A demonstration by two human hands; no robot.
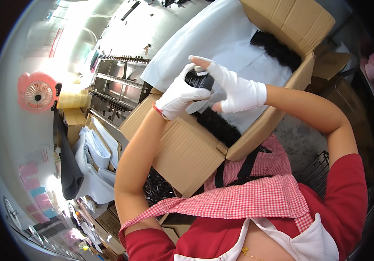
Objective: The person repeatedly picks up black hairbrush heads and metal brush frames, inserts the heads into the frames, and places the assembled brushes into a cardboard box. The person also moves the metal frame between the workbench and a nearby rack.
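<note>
My left hand (179, 95), in a white glove, is wrapped round a stack of thin black pieces (200, 81) whose exact kind I cannot make out. Close by the stack's right side, my right hand (241, 90) has its thumb and fingers spread apart; its white glove leaves some fingertips bare. Both hands are above a cardboard box (267, 114) lined with a white sheet (222, 41). Inside the box, one row of black pieces (276, 50) lies along the far right and another row of black pieces (218, 126) at the near side, below my hands.
A metal rack (119, 82) with black parts along its bars stands left of the box. Further left are a pink fan (38, 95), yellow tape rolls (73, 99) and folded white sheets (95, 148). The box's open flap (182, 152) juts toward me, beside many loose black pieces (157, 187).
</note>
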